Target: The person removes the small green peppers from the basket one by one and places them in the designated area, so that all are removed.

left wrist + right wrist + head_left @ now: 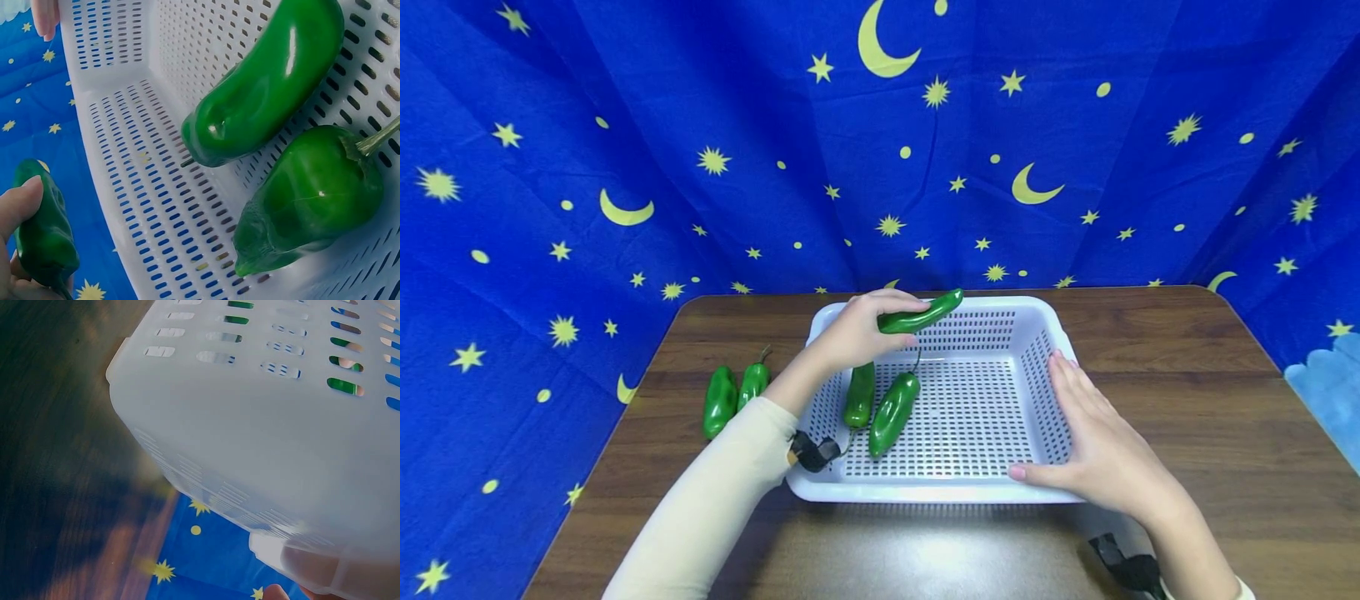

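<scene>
My left hand (867,327) pinches a glossy green chili pepper (934,310) between thumb and fingers, above the back left part of a white perforated plastic basket (925,493). The held pepper (47,231) also shows in the left wrist view, the thumb across it. Inside the basket lie two more green peppers, one upright in the view (859,398) and partly hidden by my hand, the other slanted (895,414) with its stem pointing back. My right hand (1097,442) rests over the basket's front right corner, fingers straight along the right rim and thumb over the front rim.
Two green peppers, one farther left (720,403) and one nearer the basket (754,382), lie on the brown wooden table (1195,400). Behind it hangs a blue curtain (790,125) with yellow moons and stars.
</scene>
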A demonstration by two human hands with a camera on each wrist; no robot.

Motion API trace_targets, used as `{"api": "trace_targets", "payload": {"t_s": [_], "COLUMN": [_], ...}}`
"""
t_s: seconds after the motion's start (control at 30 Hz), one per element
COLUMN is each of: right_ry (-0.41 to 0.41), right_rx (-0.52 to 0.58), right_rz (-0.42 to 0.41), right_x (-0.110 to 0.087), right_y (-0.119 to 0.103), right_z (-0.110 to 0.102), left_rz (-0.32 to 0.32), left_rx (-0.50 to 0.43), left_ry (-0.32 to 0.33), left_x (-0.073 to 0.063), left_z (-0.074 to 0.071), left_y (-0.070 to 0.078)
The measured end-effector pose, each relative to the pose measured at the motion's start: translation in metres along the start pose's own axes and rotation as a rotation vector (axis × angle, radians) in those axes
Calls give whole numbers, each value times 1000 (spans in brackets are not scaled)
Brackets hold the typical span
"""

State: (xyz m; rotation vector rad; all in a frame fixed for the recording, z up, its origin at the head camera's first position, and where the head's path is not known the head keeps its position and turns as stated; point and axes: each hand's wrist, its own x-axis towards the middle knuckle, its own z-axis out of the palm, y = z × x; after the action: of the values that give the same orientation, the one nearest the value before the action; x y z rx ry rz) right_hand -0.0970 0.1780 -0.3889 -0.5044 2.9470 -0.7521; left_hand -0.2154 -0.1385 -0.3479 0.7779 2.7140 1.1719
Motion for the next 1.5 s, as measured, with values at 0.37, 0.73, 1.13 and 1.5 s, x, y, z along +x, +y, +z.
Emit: {"api": "trace_targets", "payload": {"t_s": [0.37, 0.73, 1.13, 1.5], "right_ry": [3, -2, 6, 2], "right_rx": [-4, 4, -2, -3], "right_rz": [-5, 2, -17, -19], "right_x": [0, 0, 0, -1], "right_y": [1, 0, 2, 1], "right_z": [1, 0, 1, 1], "left_rz": [-24, -81, -89, -155], "left_rx": [-74, -132, -236, -238], "left_ry": [25, 27, 84, 140], "left_x": [-3, -8, -28, -49], "left_z": [-6, -17, -40, -60], "left_y": [1, 1, -3, -11]}}
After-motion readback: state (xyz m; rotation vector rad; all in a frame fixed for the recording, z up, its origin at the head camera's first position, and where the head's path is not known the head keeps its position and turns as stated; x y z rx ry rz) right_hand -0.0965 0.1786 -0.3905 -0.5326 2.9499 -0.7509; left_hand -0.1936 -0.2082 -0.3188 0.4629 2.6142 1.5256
